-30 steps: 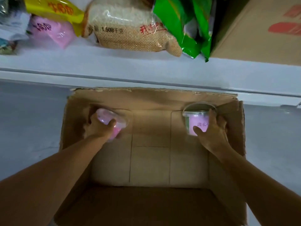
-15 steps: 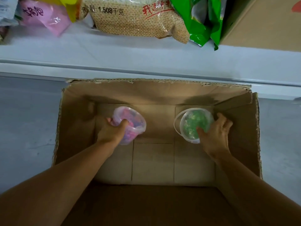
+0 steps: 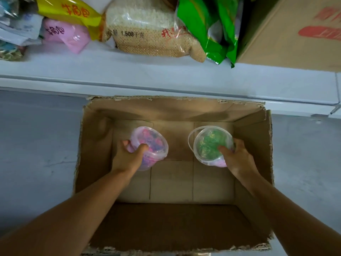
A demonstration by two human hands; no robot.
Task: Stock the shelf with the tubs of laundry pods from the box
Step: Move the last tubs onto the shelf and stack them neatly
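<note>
Little writing can be read: "1.508" followed by Chinese characters is printed in dark type on the woven-look rice bag, with red characters beside it. Red characters are seen on the yellow packet and the pink packet toward the shelf's left end, and a blurred red print marks the closed carton at its right end. No label can be made out on either tub.

The pink tub is a round, clear plastic container with a clear lid, through which pink and purple pods are seen. It is clasped by the left hand, thumb over the lid, fingers curled round its left side. The green tub is of the same make, with green pods under its lid, a pink band low on its wall and a thin white bail handle lying out to its left. It is clasped by the right hand, thumb on the lid, fingers round the right side. Each grip is thus clamped on its tub.

Both tubs are held inside the open cardboard box, toward its far edge, the pink one left, the green one right, well apart. The box's rim is ragged; its brown flaps form the bottom. It stands on the grey floor against the pale shelf, where glossy green bags lie between the rice and the carton.
</note>
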